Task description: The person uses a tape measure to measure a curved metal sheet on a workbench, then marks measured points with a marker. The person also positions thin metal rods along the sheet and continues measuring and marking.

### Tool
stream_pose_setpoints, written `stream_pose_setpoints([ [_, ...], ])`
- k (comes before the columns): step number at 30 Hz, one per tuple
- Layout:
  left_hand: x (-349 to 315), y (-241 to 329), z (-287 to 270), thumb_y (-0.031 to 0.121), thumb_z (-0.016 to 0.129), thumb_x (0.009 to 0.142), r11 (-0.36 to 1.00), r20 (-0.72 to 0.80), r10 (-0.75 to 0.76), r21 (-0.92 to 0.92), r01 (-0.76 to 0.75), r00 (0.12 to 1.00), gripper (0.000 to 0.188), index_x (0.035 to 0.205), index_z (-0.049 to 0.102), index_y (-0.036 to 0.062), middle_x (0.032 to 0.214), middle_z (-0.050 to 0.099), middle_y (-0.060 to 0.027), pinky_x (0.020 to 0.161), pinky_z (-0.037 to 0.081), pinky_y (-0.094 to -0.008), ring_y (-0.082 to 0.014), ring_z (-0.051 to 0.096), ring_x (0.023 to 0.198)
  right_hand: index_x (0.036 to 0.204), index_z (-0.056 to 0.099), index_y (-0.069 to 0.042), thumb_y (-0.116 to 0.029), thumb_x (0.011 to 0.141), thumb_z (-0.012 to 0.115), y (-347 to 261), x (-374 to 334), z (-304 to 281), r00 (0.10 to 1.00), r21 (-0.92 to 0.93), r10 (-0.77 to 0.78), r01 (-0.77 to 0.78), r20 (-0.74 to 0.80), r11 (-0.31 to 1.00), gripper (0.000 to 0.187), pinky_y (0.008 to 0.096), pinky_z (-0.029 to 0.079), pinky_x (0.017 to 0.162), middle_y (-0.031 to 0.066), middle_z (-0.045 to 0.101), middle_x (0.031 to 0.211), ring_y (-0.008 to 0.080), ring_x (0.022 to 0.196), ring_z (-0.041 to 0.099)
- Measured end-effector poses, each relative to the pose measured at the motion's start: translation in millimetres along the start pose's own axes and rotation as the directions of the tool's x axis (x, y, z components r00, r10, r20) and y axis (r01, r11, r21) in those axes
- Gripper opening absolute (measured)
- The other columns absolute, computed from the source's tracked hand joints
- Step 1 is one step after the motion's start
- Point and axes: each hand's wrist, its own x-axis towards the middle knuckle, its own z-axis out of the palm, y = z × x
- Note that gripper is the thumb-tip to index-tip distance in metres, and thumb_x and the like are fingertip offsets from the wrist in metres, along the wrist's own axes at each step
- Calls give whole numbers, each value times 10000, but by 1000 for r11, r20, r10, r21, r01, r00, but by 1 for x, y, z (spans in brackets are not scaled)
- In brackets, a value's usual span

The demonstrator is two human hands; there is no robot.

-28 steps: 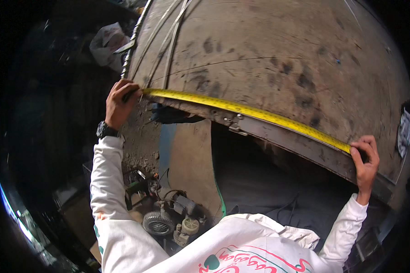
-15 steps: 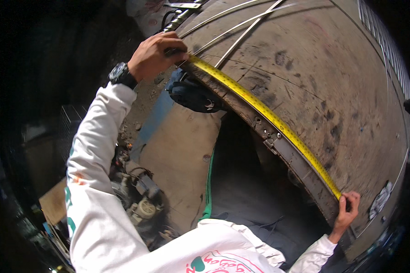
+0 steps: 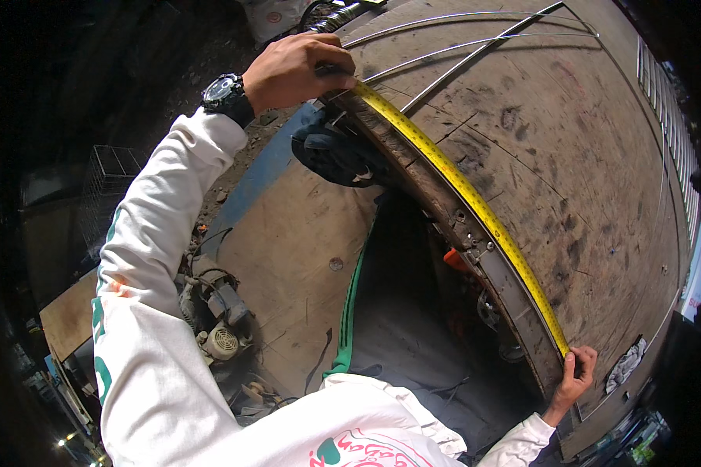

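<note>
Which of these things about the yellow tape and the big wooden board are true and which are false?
1. The yellow tape measure is stretched along the edge of the wooden board. True.
2. The left hand holds one end of the tape at the board's far corner. True.
3. The right hand is resting on the small motor. False: it pins the other end of the tape at the board's near edge; the small motor sits down on the left, below the left sleeve.
4. The tape is red. False: it is yellow.
5. A black watch is on the left wrist. True.
</note>
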Motion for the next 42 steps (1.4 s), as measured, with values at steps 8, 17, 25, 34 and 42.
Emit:
stream_pose_setpoints([
  [8, -1, -1, 0, 291, 764, 996, 1000, -13, 11, 9, -11, 1000, 202, 1107, 818, 131, 1064, 704, -67, 859, 601, -369, -244, 696, 987, 979, 688, -5, -96, 962, 716, -1, 0, 0, 1000, -30, -18, 18, 0, 999, 97, 334, 442, 929, 54, 554, 1018, 205, 985, 553],
  [17, -1, -1, 2, 276, 774, 992, 999, -59, 43, 18, -42, 997, 184, 1064, 817, 112, 1046, 710, -67, 826, 601, -376, -250, 698, 959, 1003, 681, 4, -75, 971, 705, -2, -1, 1, 1000, 12, 5, -5, 17, 1000, 88, 290, 440, 906, 54, 543, 1064, 175, 985, 551],
  [25, 0, 1, 0, 264, 774, 992, 1000, -35, 28, -10, -28, 999, 173, 1066, 820, 115, 1049, 715, -70, 837, 601, -381, -252, 701, 975, 1000, 689, -2, -94, 981, 714, 1, -2, 0, 1000, 11, 11, -11, 12, 1000, 97, 294, 441, 902, 53, 543, 1044, 172, 977, 546],
  [34, 0, 0, 0, 273, 769, 998, 1000, -15, 15, -7, -15, 1000, 186, 1075, 820, 112, 1063, 716, -77, 835, 607, -376, -248, 699, 972, 996, 692, -7, -101, 988, 712, 3, -3, 0, 1000, 22, 21, -21, 8, 1000, 97, 292, 437, 896, 44, 534, 1035, 167, 969, 539],
  [42, 0, 2, 0, 273, 769, 1000, 1000, -2, 3, 9, -3, 1000, 188, 1082, 821, 113, 1068, 718, -79, 840, 610, -373, -252, 700, 975, 992, 700, -19, -116, 985, 717, 0, -1, 1, 1000, -14, -6, 7, 3, 1000, 99, 296, 434, 887, 40, 523, 1010, 173, 962, 535],
])
